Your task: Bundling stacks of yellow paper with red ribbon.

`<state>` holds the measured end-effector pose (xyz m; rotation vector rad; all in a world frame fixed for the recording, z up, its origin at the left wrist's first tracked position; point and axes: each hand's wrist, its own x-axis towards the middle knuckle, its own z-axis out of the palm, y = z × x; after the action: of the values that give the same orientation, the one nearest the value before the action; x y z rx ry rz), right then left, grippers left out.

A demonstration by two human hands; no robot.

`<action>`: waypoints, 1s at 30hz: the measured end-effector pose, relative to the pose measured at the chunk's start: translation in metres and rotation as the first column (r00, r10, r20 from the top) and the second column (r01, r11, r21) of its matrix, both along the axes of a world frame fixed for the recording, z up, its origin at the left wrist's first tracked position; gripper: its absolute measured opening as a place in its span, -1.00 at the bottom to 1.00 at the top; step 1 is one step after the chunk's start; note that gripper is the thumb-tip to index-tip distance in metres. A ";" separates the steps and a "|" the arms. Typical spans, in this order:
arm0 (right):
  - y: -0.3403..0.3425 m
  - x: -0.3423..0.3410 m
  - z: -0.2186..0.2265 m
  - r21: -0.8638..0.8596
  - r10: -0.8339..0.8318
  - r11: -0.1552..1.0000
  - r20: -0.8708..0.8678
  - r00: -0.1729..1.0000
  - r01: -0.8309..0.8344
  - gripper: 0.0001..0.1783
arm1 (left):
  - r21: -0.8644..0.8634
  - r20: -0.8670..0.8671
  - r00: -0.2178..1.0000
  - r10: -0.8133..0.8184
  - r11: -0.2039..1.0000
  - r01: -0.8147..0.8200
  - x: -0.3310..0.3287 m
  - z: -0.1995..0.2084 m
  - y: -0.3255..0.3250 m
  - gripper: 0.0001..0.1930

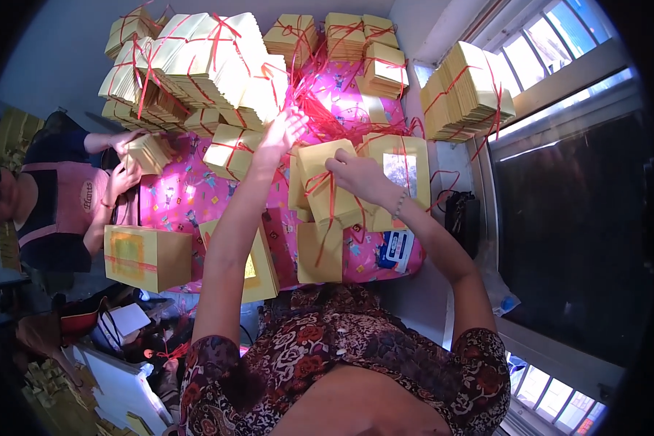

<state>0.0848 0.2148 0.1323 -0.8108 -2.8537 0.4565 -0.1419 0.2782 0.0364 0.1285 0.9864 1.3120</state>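
My left hand (286,131) reaches far over the table, palm up and fingers spread, beside a tangle of loose red ribbons (325,118). No object shows in it. Over a bundle of yellow paper (343,206) tied with red ribbon, my right hand (359,177) is closed in a pinch. Its fingertips meet near the crossing ribbon on the bundle; what lies between them is hidden. Another yellow stack (414,173) with a pale sheet on top stands just to the right, and a plain yellow block (320,256) sits nearer to me.
Tall ribbon-tied paper stacks (196,62) crowd the back left of the pink patterned tablecloth (185,190). At the left, a person in a pink apron (69,192) holds a small yellow bundle (149,154). A blue-and-white pack (396,251) lies near the front right edge, with windows beyond.
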 end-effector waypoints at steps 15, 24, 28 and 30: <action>-0.007 -0.014 -0.085 -0.325 -0.405 0.907 -0.502 0.765 0.267 -0.81 | 0.313 -0.949 0.037 0.312 0.926 0.213 0.072 -0.003 -0.149 -0.48; -0.017 -0.013 -0.106 -0.574 -0.577 0.773 -0.459 0.675 0.270 -0.83 | 0.245 -0.649 0.748 0.138 0.969 0.033 0.084 -0.039 -0.154 -0.26; -0.029 -0.021 -0.104 -0.689 -0.593 0.714 -0.506 0.626 0.120 -0.82 | 0.286 -0.729 0.662 0.177 0.956 0.059 0.085 -0.051 -0.164 -0.28; -0.036 -0.021 -0.105 -0.769 -0.633 0.637 -0.484 0.604 0.052 -0.82 | 0.238 -0.687 0.709 0.156 0.971 0.017 0.091 -0.050 -0.170 -0.31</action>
<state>0.0634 0.1792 0.0276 -0.9931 -1.6310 1.4585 -0.0512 0.1078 -0.0136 0.8369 1.4894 1.4743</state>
